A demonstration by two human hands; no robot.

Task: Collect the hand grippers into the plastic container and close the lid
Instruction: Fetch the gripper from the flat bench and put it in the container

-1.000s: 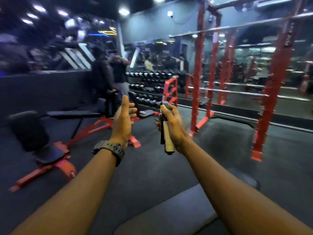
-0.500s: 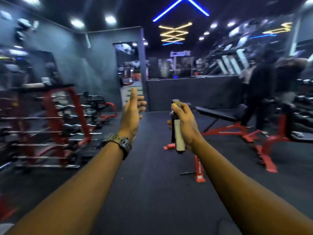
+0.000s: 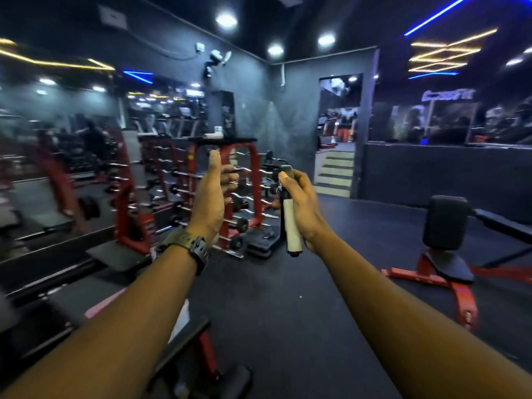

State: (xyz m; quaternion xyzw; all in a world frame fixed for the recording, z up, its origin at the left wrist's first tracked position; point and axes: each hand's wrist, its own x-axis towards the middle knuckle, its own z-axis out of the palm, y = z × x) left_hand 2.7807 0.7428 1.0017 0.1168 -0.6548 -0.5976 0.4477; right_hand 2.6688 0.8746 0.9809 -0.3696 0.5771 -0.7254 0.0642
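My right hand is closed around a hand gripper with a pale foam handle and a dark handle, held upright at chest height in the middle of the view. A short way to its left, my left hand is raised, edge-on, fingers apart, holding nothing; a dark watch sits on its wrist. No plastic container is in view.
A red barbell rack stands ahead behind my left hand, with a mirror wall to the left. A red-framed bench is at right, another bench near my feet at lower left. Steps lead through a doorway ahead.
The view has swung left across the gym, from the squat racks past the benches to the barbell rack and doorway. Both hands keep the same pose, the right one still holding the hand gripper.
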